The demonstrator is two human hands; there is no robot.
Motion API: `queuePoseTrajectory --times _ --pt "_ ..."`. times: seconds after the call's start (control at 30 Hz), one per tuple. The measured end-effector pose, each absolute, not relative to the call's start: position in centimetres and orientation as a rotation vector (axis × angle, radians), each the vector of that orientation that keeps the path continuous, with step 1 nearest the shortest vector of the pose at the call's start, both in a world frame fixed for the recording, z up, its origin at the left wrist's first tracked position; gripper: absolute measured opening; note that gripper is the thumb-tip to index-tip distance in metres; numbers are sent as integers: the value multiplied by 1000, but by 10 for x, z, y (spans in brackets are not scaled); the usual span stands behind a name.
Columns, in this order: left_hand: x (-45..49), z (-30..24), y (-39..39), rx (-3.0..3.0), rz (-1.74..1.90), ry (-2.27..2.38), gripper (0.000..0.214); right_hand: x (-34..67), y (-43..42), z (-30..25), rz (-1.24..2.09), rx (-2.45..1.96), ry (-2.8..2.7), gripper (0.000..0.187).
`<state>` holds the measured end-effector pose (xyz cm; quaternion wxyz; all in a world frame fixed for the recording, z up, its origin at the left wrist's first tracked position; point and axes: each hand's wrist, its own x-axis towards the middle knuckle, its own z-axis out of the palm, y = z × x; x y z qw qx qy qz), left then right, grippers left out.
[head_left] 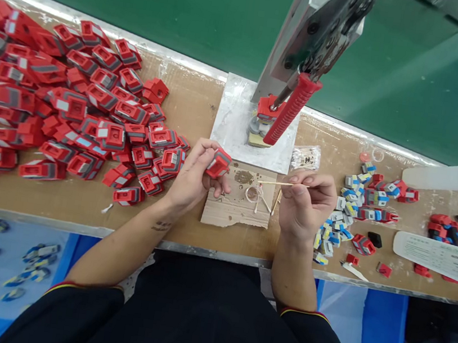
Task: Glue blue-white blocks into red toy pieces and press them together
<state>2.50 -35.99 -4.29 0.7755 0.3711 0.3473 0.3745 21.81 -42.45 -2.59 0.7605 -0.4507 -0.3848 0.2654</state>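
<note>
My left hand (198, 173) is closed round a small red toy car body (219, 163), held between thumb and fingers above the left edge of a cardboard piece. In a pinch, my right hand (306, 205) grips a thin wooden cotton swab (277, 183), which points left toward the red body; the two are apart. Beneath the swab lies the stained cardboard piece (237, 212). On it are a small clear round dish (253, 193) and a few more swabs.
A toggle press with a red handle (291, 112) stands on a metal plate (231, 121) ahead. Many red car bodies (68, 103) pile up on the left. A swab pack (305, 157) and small white-blue parts (346, 199) lie right. Blue bins (380, 335) sit below the bench edge.
</note>
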Motion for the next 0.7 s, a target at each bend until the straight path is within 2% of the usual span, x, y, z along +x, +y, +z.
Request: queuePoseTrajectory --times 0.23,0.37,0.7 --pt "24 -31 -359 708 610 717 65 212 -425 -27 602 -992 -873 31" --pt "21 -32 -366 968 609 711 64 210 -425 -27 609 -982 -862 30" --pt "15 -26 -368 1601 604 715 33 202 -431 -28 660 -1088 -947 34"
